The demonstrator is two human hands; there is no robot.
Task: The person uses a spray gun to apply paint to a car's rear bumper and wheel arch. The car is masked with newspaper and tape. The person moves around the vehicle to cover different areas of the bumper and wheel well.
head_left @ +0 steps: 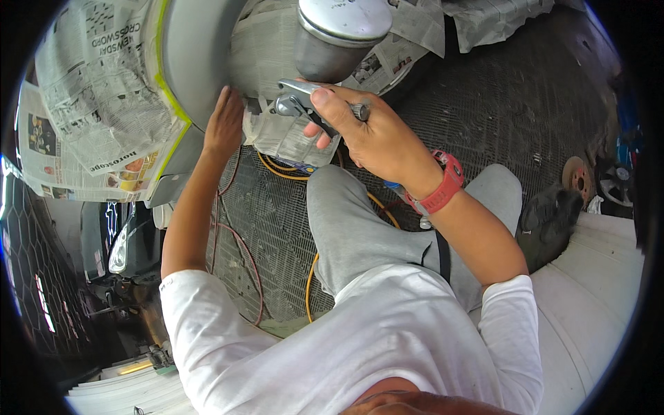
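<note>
Left hand [225, 124], straightened, grasping nothing, is being held beside the gray panel [199, 62], touch unclear; the spray gun [299, 87] is being gripped by the right hand [377, 128] below its metal cup [334, 62]: likely rigid, top-heavy, best held where gripped.

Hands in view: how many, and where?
2. The left hand is at the edge of the grey panel; the right hand grips the spray gun. No others visible.
</note>
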